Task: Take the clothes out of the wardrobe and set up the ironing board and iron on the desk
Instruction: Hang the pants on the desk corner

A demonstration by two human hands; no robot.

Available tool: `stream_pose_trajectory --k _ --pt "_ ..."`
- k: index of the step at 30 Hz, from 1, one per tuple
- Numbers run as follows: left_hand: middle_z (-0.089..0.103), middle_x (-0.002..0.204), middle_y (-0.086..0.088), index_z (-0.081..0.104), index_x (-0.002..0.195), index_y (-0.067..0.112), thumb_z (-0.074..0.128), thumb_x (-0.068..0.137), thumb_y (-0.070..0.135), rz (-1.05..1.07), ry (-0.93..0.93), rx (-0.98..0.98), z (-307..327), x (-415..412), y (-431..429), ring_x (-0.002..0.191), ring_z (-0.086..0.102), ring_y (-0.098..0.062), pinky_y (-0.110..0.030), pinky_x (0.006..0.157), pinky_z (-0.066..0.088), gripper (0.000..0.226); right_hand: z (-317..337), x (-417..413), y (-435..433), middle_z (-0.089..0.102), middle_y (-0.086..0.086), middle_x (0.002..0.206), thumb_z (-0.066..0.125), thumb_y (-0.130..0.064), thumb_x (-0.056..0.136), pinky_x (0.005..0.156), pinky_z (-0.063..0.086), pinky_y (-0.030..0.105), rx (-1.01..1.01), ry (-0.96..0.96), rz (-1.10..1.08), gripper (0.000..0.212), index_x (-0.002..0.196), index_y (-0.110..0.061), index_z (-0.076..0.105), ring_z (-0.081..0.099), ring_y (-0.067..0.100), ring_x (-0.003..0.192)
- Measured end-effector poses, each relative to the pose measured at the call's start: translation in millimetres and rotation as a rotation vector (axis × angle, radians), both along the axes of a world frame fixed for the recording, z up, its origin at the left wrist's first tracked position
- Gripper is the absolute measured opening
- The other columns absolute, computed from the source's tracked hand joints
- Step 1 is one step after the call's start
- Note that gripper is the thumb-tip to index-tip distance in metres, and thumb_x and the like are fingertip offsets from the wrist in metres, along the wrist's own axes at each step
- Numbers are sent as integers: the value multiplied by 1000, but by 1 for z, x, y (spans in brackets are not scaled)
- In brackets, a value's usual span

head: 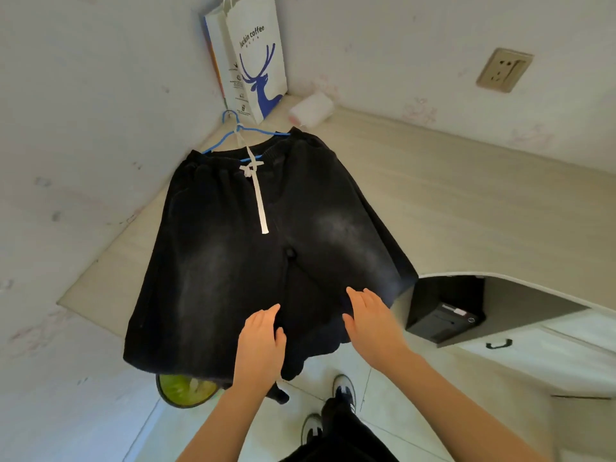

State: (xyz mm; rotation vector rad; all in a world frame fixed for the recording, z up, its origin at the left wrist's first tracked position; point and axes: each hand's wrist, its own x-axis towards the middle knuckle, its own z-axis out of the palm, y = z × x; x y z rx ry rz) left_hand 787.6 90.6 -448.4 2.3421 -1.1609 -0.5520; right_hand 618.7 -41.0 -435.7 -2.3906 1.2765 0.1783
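2 hands flat on black shorts (253, 248), left hand (260, 345) beside right hand (370, 323), fingers (271, 311) straight and close together, waistband on blue hanger (220, 140) beyond the fingertips, shorts spread on desk (466, 201), hems overhanging its edge

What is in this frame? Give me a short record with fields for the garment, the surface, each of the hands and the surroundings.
garment: black shorts with a white drawstring, on a blue hanger
surface: spread on the desk, hem hanging over its front edge
left hand: fingers straight, resting on the shorts near the hem
right hand: fingers straight, on or just above the shorts; contact unclear
surroundings: paper bag in the corner, wall socket, green bin on the floor
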Motion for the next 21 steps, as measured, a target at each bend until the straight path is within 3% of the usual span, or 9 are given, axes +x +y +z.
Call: stream_pose_trajectory --k 9,21 --pt "67 107 -3 61 124 10 63 88 14 -448 -216 -117 36 -92 -14 107 61 -23 -35 86 53 36 22 -104 60 38 -1 148 39 -40 100 113 28 34 -34 -24 -263 50 145 -22 29 33 21 137" --pt "67 110 0 61 124 11 62 88 16 -956 -281 -172 44 -289 10 109 59 -21 -32 88 51 36 24 -311 179 36 3 149 33 -39 101 115 22 35 -68 54 -638 52 146 -13 29 24 24 142"
